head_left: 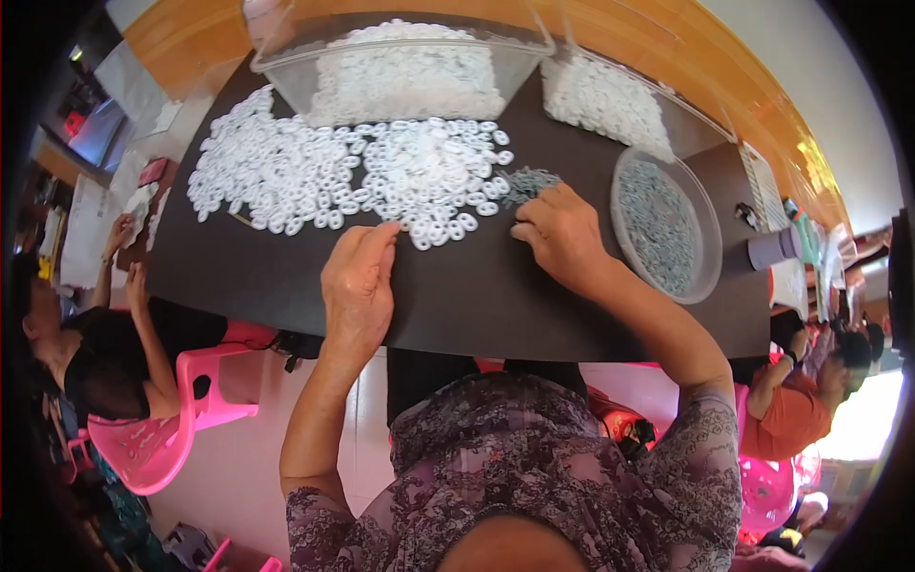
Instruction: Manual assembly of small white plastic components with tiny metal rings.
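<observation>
My left hand [360,286] is over the table at the near edge of a spread of white oval pieces with holes [434,176]. Its fingers are pressed together; whatever they hold, if anything, is hidden. At a small heap of thin grey metal pins or screws [527,183], my right hand [564,234] bends its fingers inward, thumb close to the index finger. What lies between those fingertips is too small to tell. A second, wider pile of the same white pieces [276,167] joins the first on the left.
A round clear tub [707,248] with many more grey pins stands right of my right forearm. Behind the piles are a large clear bin [286,81] and another bin of white pieces [605,100]. A grey cup [774,249] is far right. Other people sit at both sides on pink chairs [195,405].
</observation>
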Tool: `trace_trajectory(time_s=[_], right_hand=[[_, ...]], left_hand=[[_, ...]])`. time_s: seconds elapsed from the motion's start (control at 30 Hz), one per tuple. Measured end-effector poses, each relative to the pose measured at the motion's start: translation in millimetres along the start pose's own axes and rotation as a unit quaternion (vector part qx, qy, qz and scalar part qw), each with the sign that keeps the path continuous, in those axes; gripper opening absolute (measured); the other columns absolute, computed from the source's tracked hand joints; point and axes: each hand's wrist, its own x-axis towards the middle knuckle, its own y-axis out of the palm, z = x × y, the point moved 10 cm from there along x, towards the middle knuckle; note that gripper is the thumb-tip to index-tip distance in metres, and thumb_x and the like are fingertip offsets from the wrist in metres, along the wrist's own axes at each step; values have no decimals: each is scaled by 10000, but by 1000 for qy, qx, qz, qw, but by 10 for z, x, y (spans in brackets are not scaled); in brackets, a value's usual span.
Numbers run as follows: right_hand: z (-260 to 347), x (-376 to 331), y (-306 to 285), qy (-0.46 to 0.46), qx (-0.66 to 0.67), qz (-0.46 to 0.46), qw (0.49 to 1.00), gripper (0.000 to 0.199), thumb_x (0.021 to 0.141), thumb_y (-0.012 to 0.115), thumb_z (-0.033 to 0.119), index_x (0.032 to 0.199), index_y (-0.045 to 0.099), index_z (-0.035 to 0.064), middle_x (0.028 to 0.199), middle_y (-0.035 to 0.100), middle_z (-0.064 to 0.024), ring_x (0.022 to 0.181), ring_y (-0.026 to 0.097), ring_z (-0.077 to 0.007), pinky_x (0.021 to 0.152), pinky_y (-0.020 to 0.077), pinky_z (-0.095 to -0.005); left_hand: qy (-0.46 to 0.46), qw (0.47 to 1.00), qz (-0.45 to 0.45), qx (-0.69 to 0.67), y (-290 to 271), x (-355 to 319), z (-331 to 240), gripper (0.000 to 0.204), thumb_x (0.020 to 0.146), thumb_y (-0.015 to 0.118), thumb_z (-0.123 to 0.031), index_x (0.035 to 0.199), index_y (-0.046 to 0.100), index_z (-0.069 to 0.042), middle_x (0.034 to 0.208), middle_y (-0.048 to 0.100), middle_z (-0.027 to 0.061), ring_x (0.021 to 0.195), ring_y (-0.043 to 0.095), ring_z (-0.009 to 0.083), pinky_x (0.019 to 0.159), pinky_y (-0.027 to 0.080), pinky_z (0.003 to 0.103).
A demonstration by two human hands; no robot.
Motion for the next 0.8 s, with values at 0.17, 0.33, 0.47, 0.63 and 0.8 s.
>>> trace_trajectory(time_s=[0.17,0.33,0.47,0.63,0.8], right_hand=[[95,10,35,-41,-35,-2,999,147,650,667,-7,679,528,33,721,528,-128,716,520,-313,607,436,-410],[126,-27,3,-56,-13,-20,998,160,667,661,-14,724,518,31,725,518,-120,716,510,-306,602,428,-402],[190,-41,-48,-59,19,-31,998,168,690,635,-43,773,511,35,738,514,-110,711,502,-308,607,421,-396],[111,-34,-60,-19,58,-9,998,153,711,623,-56,804,538,32,754,537,-112,726,520,-321,640,429,-400],[-33,-37,-10,50,127,12,991,108,763,619,-15,865,598,14,830,610,-115,805,584,-301,714,463,-357]], left_hand=[[-15,997,-59,47,-206,-43,131,205,761,631,65,949,636,-16,734,564,102,641,570,253,563,450,339],[33,981,-65,182,-244,160,123,132,726,683,-28,844,626,-44,656,498,96,610,548,278,521,428,382],[43,956,-1,291,-35,213,213,118,732,697,-87,840,648,-93,636,469,86,601,539,274,517,417,389],[54,956,20,288,10,197,170,109,720,703,-102,800,628,-102,646,477,81,621,546,271,525,426,392],[60,955,19,290,45,224,161,150,694,703,-97,686,558,-62,671,496,97,653,565,288,528,443,409]])
